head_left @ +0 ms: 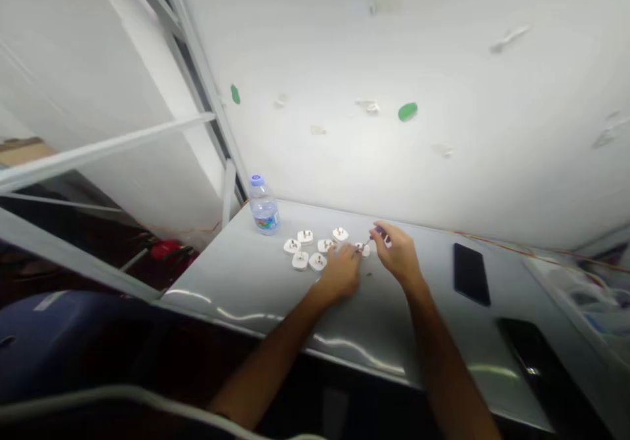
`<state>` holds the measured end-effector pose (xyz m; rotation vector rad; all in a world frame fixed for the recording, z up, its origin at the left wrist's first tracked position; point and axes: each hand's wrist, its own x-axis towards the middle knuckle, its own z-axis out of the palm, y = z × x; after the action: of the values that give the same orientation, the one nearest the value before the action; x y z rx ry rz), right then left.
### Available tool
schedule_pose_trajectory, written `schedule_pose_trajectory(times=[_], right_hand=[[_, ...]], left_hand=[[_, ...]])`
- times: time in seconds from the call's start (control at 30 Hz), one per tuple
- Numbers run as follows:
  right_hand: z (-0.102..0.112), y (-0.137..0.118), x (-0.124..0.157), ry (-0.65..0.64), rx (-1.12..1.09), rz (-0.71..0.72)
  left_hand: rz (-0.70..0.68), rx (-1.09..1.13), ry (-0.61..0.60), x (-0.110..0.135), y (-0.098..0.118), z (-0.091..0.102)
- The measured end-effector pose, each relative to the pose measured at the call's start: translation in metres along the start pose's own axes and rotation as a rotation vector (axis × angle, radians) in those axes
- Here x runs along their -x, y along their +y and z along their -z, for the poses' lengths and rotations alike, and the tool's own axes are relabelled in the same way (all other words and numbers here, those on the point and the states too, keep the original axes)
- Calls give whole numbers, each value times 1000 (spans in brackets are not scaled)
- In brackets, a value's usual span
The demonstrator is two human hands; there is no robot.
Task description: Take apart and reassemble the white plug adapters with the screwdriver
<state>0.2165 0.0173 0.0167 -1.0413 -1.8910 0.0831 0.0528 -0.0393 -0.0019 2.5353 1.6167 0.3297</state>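
Note:
Under my left hand [343, 272], fingers bent and pressed to its side, is a white plug adapter [365, 251] on the grey table. My right hand [399, 253] is closed around a small screwdriver [378, 230] with a dark reddish handle. Its thin shaft slants down to the left, toward that adapter; the exact contact of the tip is too small to make out. To the left of my left hand lie several more white plug adapters, among them one at the back [340, 234] and one at the front [317, 262], pins facing up.
A water bottle [264, 209] stands at the table's back left corner. A black phone [471, 274] lies to the right, with a larger dark glossy object [534, 354] nearer the front. A tiny dark bit [369, 274] lies before the adapter. The white wall [344, 171] borders the table.

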Motion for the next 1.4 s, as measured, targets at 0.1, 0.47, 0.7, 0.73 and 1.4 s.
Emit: schedule_pose_trajectory(times=[0.1,0.47,0.7,0.73,1.4], right_hand=[[0,0,0,-7,9,-2],[3,0,0,-118,-5,0],[0,3,1,-99,-33,-26],[0,3,1,-84,-19,-19],[-2,4,2,-127,-51,-5]], left_hand=[[5,14,-4,0,0,0],[7,50,-17,-1,-1,-1],[5,54,-25,-1,-1,-1],[5,55,-27,-1,-1,-1],[6,87,-49,-1,-1,0]])
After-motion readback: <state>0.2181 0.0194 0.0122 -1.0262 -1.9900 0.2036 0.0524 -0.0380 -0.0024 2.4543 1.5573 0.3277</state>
